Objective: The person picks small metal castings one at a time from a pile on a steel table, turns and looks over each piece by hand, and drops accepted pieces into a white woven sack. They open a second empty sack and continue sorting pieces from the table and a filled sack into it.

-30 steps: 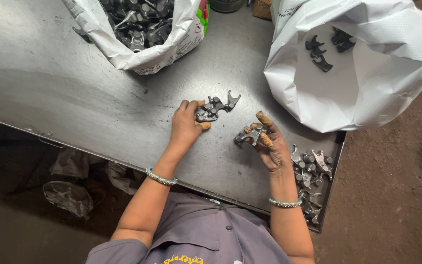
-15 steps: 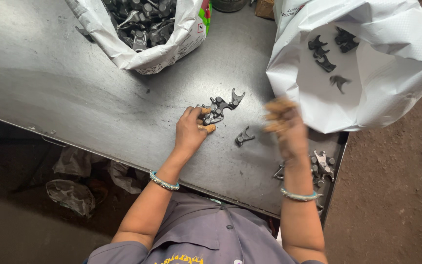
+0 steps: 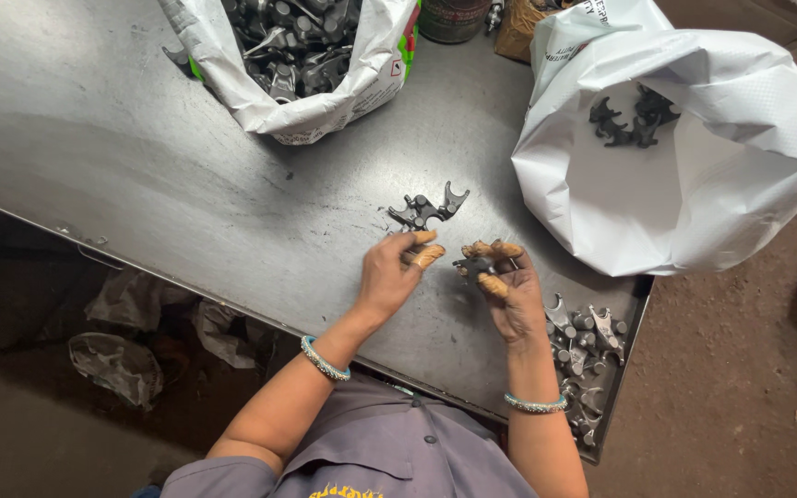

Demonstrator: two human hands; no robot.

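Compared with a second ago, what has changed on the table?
The right hand swung out toward the white bag, came back and now pinches one small metal part. The left hand stayed by the small pile of parts; both bags unmoved.

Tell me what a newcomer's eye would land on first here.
First, the two hands at the table's near edge: the right hand pinches a small dark metal part, the left hand rests beside it with wrapped fingertips. Next, the big white sack at right, nearly empty, and the sack of dark metal parts at top. A small cluster of parts lies just beyond the hands.
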